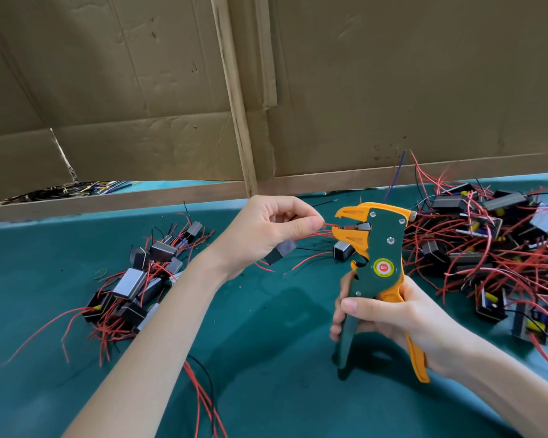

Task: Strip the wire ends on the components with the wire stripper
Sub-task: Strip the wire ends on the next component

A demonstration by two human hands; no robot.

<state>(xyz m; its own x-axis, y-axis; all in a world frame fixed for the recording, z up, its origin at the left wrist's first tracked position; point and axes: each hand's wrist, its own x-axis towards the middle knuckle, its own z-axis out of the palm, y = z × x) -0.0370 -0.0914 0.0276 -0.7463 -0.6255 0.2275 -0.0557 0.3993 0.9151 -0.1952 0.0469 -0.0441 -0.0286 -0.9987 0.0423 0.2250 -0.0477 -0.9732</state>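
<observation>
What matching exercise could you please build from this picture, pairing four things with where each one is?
Things
1. wire stripper
2. red wire
3. dark component
4. large heap of components

Places
A. just under the left hand
B. on the green table, at the right
C. gripped by the right hand
D. pinched in the left hand, its end at the stripper's mouth

Pairs: 1-C, 2-D, 3-A, 4-B
</observation>
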